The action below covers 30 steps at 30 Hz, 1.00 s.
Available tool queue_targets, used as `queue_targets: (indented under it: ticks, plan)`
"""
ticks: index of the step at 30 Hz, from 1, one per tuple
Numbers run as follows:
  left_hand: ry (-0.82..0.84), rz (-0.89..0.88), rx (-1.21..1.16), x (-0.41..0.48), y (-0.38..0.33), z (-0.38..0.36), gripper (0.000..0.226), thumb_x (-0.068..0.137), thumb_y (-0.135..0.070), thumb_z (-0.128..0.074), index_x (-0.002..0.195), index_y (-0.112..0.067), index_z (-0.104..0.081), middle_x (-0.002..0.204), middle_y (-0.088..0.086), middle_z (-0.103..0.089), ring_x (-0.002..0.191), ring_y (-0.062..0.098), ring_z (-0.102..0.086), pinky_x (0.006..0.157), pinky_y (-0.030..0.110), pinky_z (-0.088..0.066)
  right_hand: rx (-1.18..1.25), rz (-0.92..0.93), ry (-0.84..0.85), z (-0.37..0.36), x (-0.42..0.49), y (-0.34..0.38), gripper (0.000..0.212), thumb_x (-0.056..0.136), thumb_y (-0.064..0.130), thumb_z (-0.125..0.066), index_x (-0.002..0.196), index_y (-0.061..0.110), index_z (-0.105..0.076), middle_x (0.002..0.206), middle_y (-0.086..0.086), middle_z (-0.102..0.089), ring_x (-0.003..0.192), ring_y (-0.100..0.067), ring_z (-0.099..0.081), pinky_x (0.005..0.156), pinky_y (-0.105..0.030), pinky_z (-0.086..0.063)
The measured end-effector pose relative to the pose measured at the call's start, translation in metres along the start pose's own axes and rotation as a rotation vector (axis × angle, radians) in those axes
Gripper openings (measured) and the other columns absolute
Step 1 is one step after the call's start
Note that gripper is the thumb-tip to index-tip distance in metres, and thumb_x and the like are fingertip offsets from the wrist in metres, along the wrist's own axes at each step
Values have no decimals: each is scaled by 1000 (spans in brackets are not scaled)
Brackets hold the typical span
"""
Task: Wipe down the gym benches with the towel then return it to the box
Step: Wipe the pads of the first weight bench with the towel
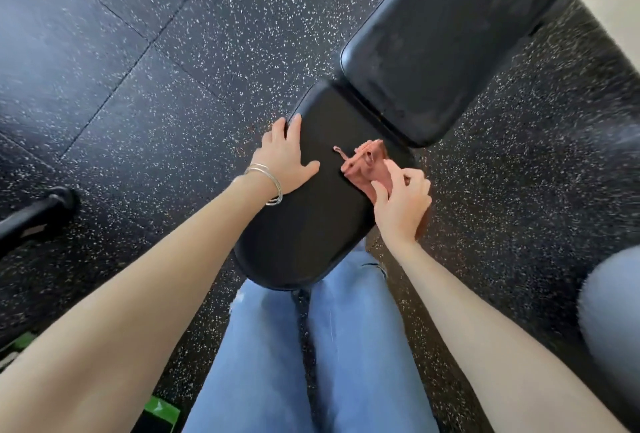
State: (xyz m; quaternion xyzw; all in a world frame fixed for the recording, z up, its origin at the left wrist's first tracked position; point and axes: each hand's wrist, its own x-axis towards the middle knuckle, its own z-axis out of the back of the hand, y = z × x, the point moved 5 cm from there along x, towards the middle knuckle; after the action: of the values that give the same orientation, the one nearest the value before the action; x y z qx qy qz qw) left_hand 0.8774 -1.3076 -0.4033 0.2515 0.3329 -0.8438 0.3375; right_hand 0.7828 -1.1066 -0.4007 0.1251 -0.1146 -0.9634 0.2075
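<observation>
The right hand point(401, 205) has its grip pinched on a bunched pink towel point(363, 167), which lies on the right edge of the black seat pad point(311, 224) just short of the gap before the back pad point(460, 51); the left hand point(287, 158) lies flat and spread on the pad's left edge, holding nothing. To wipe well, I judge the towel should be flattened under the palm and drawn in overlapping strokes, edges and gap included. No box is in view.
</observation>
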Motion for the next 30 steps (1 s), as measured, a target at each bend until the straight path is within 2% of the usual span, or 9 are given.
queue_targets:
  ticks: [8,12,15,18,20,22,23,26,30]
  plan:
    - [-47,7,10,27,-12,-1,90,85,-48,-56,150,-13,-4,156,16,-9,139,38,-20,109,52,-29,-224,237,5,-4,113,36,37,91,35,-55,127,28,-53,117,-7,-50,104,-30,-45,80,-41,-35]
    - [-128,52,17,50,-25,-1,91,84,-54,-53,150,-15,-4,155,12,-13,139,35,-23,106,52,-30,-278,486,109,-17,188,79,37,88,29,-59,122,20,-50,116,-13,-47,105,-32,-45,80,-44,-42]
    - [-185,105,2,65,-36,0,90,83,-56,-51,150,-15,-7,154,10,-18,137,35,-26,105,52,-30,-287,665,130,-22,203,84,37,87,29,-60,120,16,-50,109,-14,-49,98,-32,-47,74,-46,-47]
    - [-218,177,6,76,-48,2,89,83,-58,-50,150,-15,-10,152,10,-22,135,35,-28,104,54,-30,-131,614,146,-9,180,33,42,85,24,-62,125,14,-53,105,-13,-51,93,-29,-49,72,-41,-47]
    - [-227,198,22,82,-55,4,87,83,-58,-50,149,-14,-13,151,9,-25,133,35,-30,103,54,-30,-34,436,223,2,151,-31,41,85,22,-66,123,15,-56,104,-8,-52,91,-21,-51,77,-41,-47]
    - [-242,207,37,87,-59,5,83,84,-58,-49,147,-12,-19,149,9,-28,132,35,-32,102,52,-31,-22,249,291,8,128,-87,35,85,31,-67,115,17,-57,105,2,-51,88,-7,-48,83,-41,-48]
    - [-258,211,45,90,-59,5,81,84,-57,-49,145,-12,-23,148,9,-30,130,34,-33,101,52,-32,-33,228,300,8,124,-97,35,85,32,-67,114,17,-58,107,1,-51,90,-7,-47,84,-39,-48]
    - [-298,197,75,95,-58,2,78,83,-54,-51,142,-10,-27,144,9,-34,127,34,-36,98,50,-33,61,352,162,-2,143,-57,38,78,20,-73,114,15,-61,99,-4,-50,89,-14,-48,74,-33,-46]
    - [-304,187,71,96,-54,-1,78,82,-53,-51,142,-10,-28,144,8,-34,126,33,-36,98,49,-33,16,539,55,-23,181,40,42,71,22,-71,112,14,-62,100,-10,-56,87,-26,-56,62,-34,-46]
